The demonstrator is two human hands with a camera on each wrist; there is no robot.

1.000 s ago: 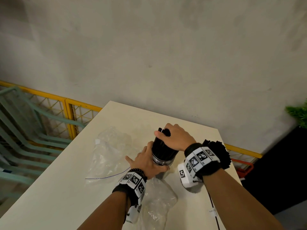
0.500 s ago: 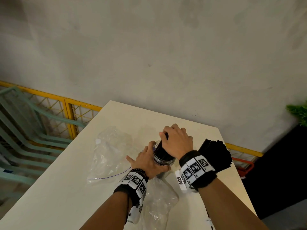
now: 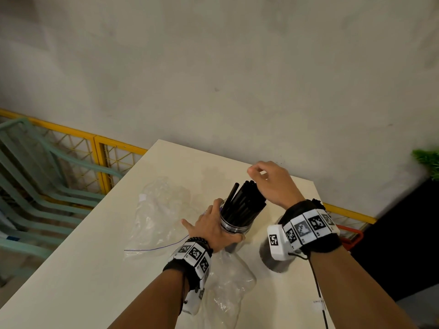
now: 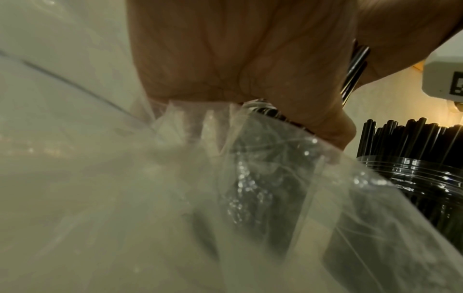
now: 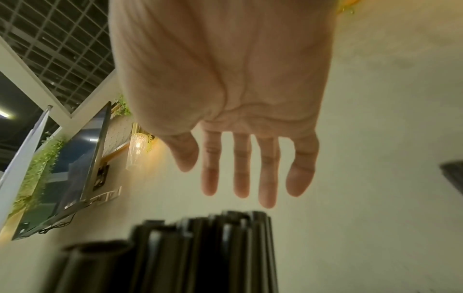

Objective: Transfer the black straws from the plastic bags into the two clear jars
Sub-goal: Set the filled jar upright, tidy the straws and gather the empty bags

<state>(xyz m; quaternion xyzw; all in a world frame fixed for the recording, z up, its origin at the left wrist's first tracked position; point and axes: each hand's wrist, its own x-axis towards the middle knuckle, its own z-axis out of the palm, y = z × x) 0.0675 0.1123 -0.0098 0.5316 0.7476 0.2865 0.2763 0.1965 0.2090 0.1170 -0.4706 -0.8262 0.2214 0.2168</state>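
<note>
On the white table (image 3: 95, 269), my left hand (image 3: 217, 223) grips a clear jar (image 3: 234, 227) around its neck. A bundle of black straws (image 3: 244, 203) stands in it, leaning to the right. My right hand (image 3: 268, 184) hovers just above and right of the straw tips, fingers relaxed and empty. The right wrist view shows its straight fingers (image 5: 241, 168) over the straw tips (image 5: 200, 247). A second jar (image 3: 273, 260) sits right of the first, mostly hidden by my right wrist. In the left wrist view this second jar (image 4: 421, 178) is full of straws.
One empty clear plastic bag (image 3: 161, 210) lies left of the jars. Another plastic bag (image 3: 228, 286) lies crumpled under my left wrist. The wall runs behind the table's far edge. A yellow railing (image 3: 99, 148) and green chairs (image 3: 35, 186) stand to the left.
My right hand has let go of the straw tops and lifted up and to the right. The straws now stick out of the jar uncovered. My left hand still holds the jar.
</note>
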